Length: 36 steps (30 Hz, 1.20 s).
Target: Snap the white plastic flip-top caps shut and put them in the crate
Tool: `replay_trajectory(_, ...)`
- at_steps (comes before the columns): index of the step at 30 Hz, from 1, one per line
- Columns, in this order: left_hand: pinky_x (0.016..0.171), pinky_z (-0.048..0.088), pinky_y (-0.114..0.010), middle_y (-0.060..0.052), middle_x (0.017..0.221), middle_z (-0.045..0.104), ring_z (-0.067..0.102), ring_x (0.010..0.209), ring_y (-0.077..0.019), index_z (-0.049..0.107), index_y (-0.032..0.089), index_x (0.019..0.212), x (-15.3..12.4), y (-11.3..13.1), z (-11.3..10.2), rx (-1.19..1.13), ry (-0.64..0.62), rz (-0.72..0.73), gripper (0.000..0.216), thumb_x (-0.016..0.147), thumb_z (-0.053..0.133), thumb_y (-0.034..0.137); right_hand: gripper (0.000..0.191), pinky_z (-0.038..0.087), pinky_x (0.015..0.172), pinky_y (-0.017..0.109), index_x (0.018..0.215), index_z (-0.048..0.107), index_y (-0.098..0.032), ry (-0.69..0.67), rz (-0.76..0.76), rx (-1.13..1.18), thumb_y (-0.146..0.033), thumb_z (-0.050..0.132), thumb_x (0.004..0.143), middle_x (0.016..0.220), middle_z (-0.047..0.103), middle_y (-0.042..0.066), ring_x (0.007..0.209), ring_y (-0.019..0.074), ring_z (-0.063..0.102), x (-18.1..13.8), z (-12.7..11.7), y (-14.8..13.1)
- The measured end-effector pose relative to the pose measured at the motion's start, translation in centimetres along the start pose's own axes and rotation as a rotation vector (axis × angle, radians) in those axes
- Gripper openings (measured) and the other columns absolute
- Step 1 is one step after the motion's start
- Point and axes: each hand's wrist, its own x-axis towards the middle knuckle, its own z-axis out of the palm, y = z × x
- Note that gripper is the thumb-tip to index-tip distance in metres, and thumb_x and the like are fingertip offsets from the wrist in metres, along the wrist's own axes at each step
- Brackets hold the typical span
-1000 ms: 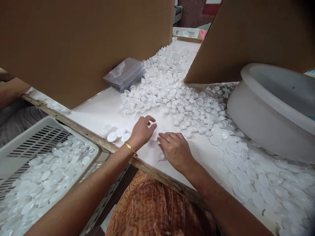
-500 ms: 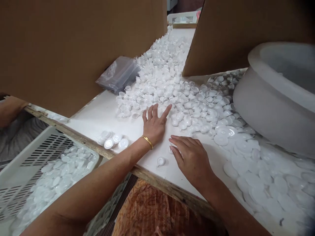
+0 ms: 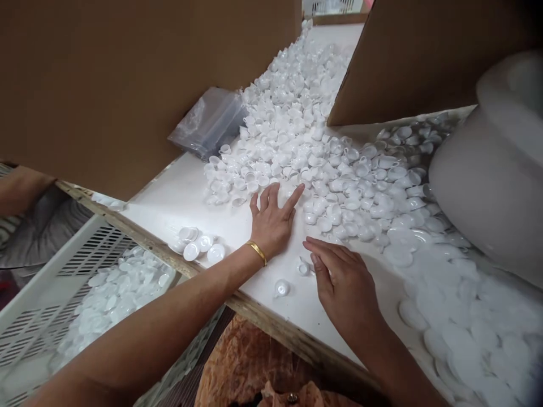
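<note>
My left hand (image 3: 274,223), with a gold bangle at the wrist, rests with fingers spread at the near edge of a heap of tiny white toy cups (image 3: 292,135). It holds nothing that I can see. My right hand (image 3: 345,277) hovers low over the white tabletop, fingers stretched and thumb a little apart. Just left of its thumb lies one tiny cup (image 3: 302,266); another small cup (image 3: 282,288) sits nearer the table edge. Several small white round pieces (image 3: 203,246) form a cluster left of my left forearm.
White plastic basket (image 3: 91,265) with small white pieces is below the table's wooden edge (image 3: 271,319). Cardboard panels (image 3: 139,85) stand on both sides. A clear plastic packet (image 3: 210,121) borders the heap. At right are a large pale tub (image 3: 479,186) and flat white saucers (image 3: 458,305). Another person's arm (image 3: 29,189) shows at left.
The view has shifted, moving the scene slightly. The cup beside my right thumb, partly covered before, now shows more fully. My left hand stays at the heap's edge.
</note>
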Motion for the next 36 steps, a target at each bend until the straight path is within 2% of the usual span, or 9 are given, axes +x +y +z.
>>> replay_trajectory(5, 0.101, 0.02, -0.048, -0.008, 0.137, 0.029, 0.024, 0.127, -0.0272, 0.029, 0.038, 0.137, -1.1, 0.0, -0.7, -0.163, 0.082, -0.017, 0.046, 0.091, 0.033, 0.036, 0.028, 0.045, 0.088, 0.036, 0.106, 0.062, -0.017, -0.034, -0.024, 0.054, -0.019, 0.042, 0.087, 0.107, 0.066, 0.006, 0.1, 0.0192, 0.059, -0.5, 0.0, 0.1)
replay_trajectory(8, 0.099, 0.027, -0.042, -0.009, 0.133, 0.035, 0.032, 0.121, -0.0227, 0.026, 0.032, 0.139, -1.9, -0.4, -1.4, -0.458, 0.157, -0.092, 0.048, 0.092, 0.027, 0.039, 0.029, 0.048, 0.086, 0.033, 0.109, 0.06, -0.014, -0.034, -0.028, 0.13, -0.019, 0.044, 0.086, 0.109, 0.065, 0.009, 0.101, 0.0191, 0.059, -0.7, 0.4, -0.7)
replay_trajectory(11, 0.09, 0.039, -0.035, -0.009, 0.122, 0.046, 0.047, 0.106, -0.0172, 0.017, 0.03, 0.142, -2.3, -0.7, -2.2, -0.984, 0.159, -0.34, 0.052, 0.092, 0.017, 0.045, 0.03, 0.051, 0.081, 0.032, 0.111, 0.058, -0.012, -0.061, -0.027, 0.187, -0.024, 0.05, 0.085, 0.11, 0.064, 0.011, 0.098, 0.0204, 0.06, -1.0, 1.1, -2.0)
replay_trajectory(14, 0.077, 0.044, -0.029, -0.008, 0.105, 0.054, 0.055, 0.088, -0.0143, 0.021, 0.032, 0.14, -2.6, -0.2, -3.1, -1.508, 0.119, -0.647, 0.056, 0.089, 0.018, 0.054, 0.036, 0.053, 0.078, 0.032, 0.114, 0.055, -0.014, -0.093, -0.06, 0.308, -0.03, 0.055, 0.083, 0.109, 0.063, 0.011, 0.092, 0.0196, 0.062, -1.4, 1.7, -3.2)
replay_trajectory(17, 0.075, 0.043, -0.026, -0.006, 0.094, 0.056, 0.055, 0.082, -0.0129, 0.031, 0.033, 0.136, -2.9, 0.8, -3.7, -1.781, 0.112, -0.743, 0.055, 0.086, 0.027, 0.057, 0.037, 0.054, 0.078, 0.032, 0.118, 0.052, -0.016, -0.052, -0.093, 0.386, -0.031, 0.053, 0.085, 0.109, 0.062, 0.01, 0.09, 0.0184, 0.062, -1.7, 2.0, -3.8)
replay_trajectory(22, 0.073, 0.042, -0.025, -0.005, 0.092, 0.057, 0.054, 0.08, -0.0128, 0.036, 0.032, 0.134, -3.2, 2.1, -4.2, -1.892, 0.117, -0.671, 0.052, 0.087, 0.031, 0.054, 0.029, 0.053, 0.083, 0.033, 0.115, 0.054, -0.017, 0.053, -0.161, 0.31, -0.023, 0.045, 0.089, 0.109, 0.062, 0.01, 0.099, 0.0192, 0.059, -1.9, 1.8, -3.5)
replay_trajectory(28, 0.068, 0.044, -0.025, -0.007, 0.087, 0.059, 0.055, 0.076, -0.014, 0.037, 0.025, 0.134, -3.0, 2.4, -4.0, -2.059, -0.016, -0.598, 0.059, 0.086, 0.026, 0.058, 0.033, 0.05, 0.089, 0.034, 0.12, 0.051, -0.016, 0.169, -0.274, 0.139, -0.022, 0.048, 0.088, 0.111, 0.062, 0.011, 0.104, 0.0201, 0.057, -1.9, 1.6, -2.9)
replay_trajectory(36, 0.068, 0.045, -0.025, -0.008, 0.088, 0.061, 0.057, 0.076, -0.014, 0.043, 0.02, 0.128, -2.8, 2.8, -3.6, -2.117, -0.097, -0.592, 0.059, 0.086, 0.028, 0.058, 0.033, 0.053, 0.078, 0.03, 0.12, 0.047, -0.018, 0.193, -0.23, 0.164, -0.02, 0.051, 0.087, 0.105, 0.064, 0.009, 0.093, 0.0174, 0.061, -1.8, 1.1, -2.4)
